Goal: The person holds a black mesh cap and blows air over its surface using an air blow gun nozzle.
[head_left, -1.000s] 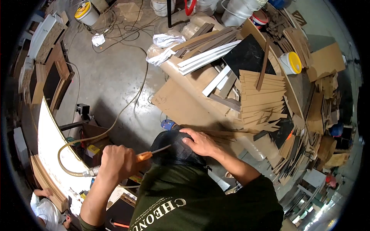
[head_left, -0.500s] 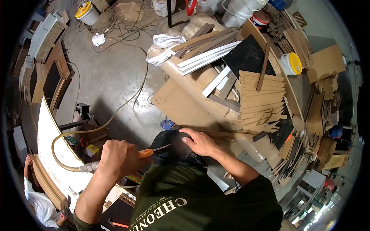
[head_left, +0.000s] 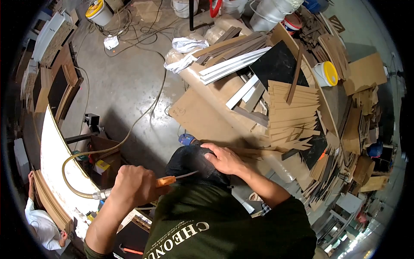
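My left hand (head_left: pixel 136 184) is closed around an orange air blow gun (head_left: pixel 165 181). Its thin metal nozzle points right, over the dark mesh cloth (head_left: pixel 185 162) on my leg. A yellowish air hose (head_left: pixel 71 162) joins it through a metal coupling (head_left: pixel 98 195) behind my fist. My right hand (head_left: pixel 224 159) lies on the mesh cloth with its fingers stretched and holds nothing. Below both hands is my dark green shirt (head_left: pixel 202 211) with white lettering.
A white curved panel (head_left: pixel 56 151) stands at left, near a co-worker in a white shirt (head_left: pixel 43 224). Cardboard strips (head_left: pixel 291 108), white strips (head_left: pixel 233 64) and a black board (head_left: pixel 278 64) are piled at right. Hoses cross the floor; buckets (head_left: pixel 100 15) stand at the back.
My left hand has moved slightly right and down with the blow gun, its nozzle now further over the mesh cloth. My right hand stays nearly in place.
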`<state>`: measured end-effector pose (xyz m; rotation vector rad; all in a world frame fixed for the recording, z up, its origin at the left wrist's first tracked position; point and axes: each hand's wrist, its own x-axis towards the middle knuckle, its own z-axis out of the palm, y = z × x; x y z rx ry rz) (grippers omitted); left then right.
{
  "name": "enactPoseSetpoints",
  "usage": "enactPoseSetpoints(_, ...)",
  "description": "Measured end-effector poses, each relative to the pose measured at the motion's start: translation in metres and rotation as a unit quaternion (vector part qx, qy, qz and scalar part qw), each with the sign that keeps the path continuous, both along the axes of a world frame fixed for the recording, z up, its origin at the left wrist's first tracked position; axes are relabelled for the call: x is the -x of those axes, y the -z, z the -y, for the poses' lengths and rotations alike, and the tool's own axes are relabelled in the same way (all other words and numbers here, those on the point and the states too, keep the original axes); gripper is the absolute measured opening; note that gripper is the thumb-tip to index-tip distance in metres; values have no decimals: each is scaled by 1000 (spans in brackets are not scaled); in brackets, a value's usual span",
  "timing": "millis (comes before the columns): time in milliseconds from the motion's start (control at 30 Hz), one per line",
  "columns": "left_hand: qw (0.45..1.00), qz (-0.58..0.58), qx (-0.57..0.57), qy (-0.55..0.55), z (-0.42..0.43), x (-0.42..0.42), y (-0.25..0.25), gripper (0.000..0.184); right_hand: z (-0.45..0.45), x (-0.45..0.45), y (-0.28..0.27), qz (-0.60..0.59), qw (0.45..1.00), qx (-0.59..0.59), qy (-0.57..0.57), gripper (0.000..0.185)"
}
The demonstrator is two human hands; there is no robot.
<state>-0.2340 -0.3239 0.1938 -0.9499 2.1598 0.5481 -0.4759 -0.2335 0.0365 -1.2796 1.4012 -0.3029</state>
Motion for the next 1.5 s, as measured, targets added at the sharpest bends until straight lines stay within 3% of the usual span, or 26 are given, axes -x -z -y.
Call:
enactPoseSetpoints(100,998,-10,63,-15,3,1,4,57,-3,1,4,-7,999,31,1,38)
enactPoseSetpoints(167,999,-9,41,-15,4,2,0,57,-3,2,6,-14,998,68,3,36)
enactPoseSetpoints(267,1000,-20,18,2,1,1,1,59,2,1,-5,-8,1000,-15,1,38)
enactPoseSetpoints(333,999,9,33,5,5,6,1,38,4,2,-9,-14,999,-33,-4,38)
enactPoseSetpoints(400,999,15,39,-21,6,6,6,42,1,2,-3,-18,1000,-16,0,38)
enactPoseSetpoints(467,999,-7,48,-3,3,3,9,57,-3,0,4,-18,1000,-1,2,38)
enactPoseSetpoints(667,996,-48,69,-24,15,12,13,58,-2,-4,2,-28,998,60,10,35)
enactPoseSetpoints(733,996,-50,64,-29,13,6,13,58,3,-2,-8,-19,1000,-22,-1,38)
enactPoseSetpoints(933,998,6,39,-59,7,-13,8,61,4,-4,-9,-13,1000,-13,4,38)
enactPoseSetpoints(1067,1000,-15,-19,-15,-10,-24,6,62,3,-5,-3,-23,1000,1,0,38)
enactPoseSetpoints(1133,1000,25,11,-15,-3,-22,3,38,7,-6,-10,-15,1000,-5,1,39)
enactPoseSetpoints(1333,999,10,-31,-36,-6,-25,9,43,3,-8,6,1,999,43,20,38)
enactPoseSetpoints(1400,998,-10,25,-61,-3,-30,16,48,4,-11,7,-16,999,41,27,37)
enactPoseSetpoints(1500,999,-28,11,-43,-9,-32,18,50,7,-11,12,-39,997,50,43,34)
